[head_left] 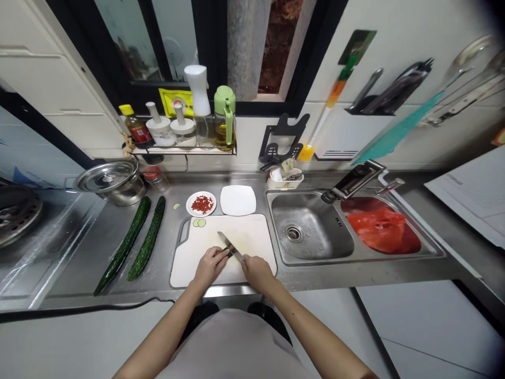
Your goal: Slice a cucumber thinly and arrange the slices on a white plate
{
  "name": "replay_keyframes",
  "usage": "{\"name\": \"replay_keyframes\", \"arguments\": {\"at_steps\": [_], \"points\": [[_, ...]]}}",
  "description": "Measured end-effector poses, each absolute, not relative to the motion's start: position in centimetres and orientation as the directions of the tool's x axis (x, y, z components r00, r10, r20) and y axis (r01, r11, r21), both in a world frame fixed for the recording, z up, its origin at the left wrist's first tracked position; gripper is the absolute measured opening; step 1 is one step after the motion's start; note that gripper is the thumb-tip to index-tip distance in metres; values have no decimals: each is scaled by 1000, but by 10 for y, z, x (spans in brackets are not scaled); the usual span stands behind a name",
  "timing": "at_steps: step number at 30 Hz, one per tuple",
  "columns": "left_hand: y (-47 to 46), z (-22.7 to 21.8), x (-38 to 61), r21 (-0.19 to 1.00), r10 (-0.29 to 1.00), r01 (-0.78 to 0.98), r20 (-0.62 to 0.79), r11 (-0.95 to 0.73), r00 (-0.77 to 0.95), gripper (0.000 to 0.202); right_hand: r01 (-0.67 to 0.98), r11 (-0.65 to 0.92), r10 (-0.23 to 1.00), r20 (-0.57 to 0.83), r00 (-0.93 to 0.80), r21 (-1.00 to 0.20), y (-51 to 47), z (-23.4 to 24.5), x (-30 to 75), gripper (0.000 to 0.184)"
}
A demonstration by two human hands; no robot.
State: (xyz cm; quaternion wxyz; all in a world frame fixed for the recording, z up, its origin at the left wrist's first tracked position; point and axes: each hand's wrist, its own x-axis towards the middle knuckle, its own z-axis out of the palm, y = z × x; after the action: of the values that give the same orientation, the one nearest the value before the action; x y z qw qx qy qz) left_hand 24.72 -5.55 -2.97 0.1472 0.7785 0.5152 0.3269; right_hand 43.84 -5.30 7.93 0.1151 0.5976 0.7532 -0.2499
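My right hand (258,272) is closed round the handle of a kitchen knife (225,241), whose blade slants up and to the left over the white cutting board (187,268). Against the blade, a short dark-green piece of cucumber (230,254) shows at the fingertips of my left hand (211,265). Those fingers are bent and pressed onto the piece, hiding most of it. A few thin cucumber slices (201,223) lie near the board's upper left corner. Behind the board stand a small plate of chopped red bits (202,203) and a white square plate (238,200).
Two long cucumbers (147,246) lie on the steel counter to the left, below a lidded pot (114,181). To the right is a double sink (315,258) with a faucet (355,181) and a red plastic bag (376,229). Bottles line a wall shelf (185,151).
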Motion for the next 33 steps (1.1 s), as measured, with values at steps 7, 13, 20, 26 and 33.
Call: {"name": "replay_keyframes", "arguments": {"at_steps": [7, 13, 20, 26, 33], "points": [[-54, -33, 247, 582, 904, 698, 346, -416, 251, 29, 954, 168, 841, -468, -271, -250, -54, 74, 437, 30], [-53, -36, 246, 565, 896, 705, 360, -430, 258, 29, 957, 170, 838, -477, -265, -234, -54, 75, 433, 28], [-53, -40, 245, 553, 884, 699, 380, -453, 272, 29, 960, 158, 817, -516, -258, -231, -58, 76, 436, 29], [-53, -41, 246, 552, 890, 709, 373, -439, 260, 29, 967, 152, 782, -574, -244, -204, -66, 83, 445, 30], [-52, -39, 246, 536, 858, 688, 435, -489, 272, 28, 967, 152, 758, -604, -246, -203, -70, 90, 451, 30]]}}
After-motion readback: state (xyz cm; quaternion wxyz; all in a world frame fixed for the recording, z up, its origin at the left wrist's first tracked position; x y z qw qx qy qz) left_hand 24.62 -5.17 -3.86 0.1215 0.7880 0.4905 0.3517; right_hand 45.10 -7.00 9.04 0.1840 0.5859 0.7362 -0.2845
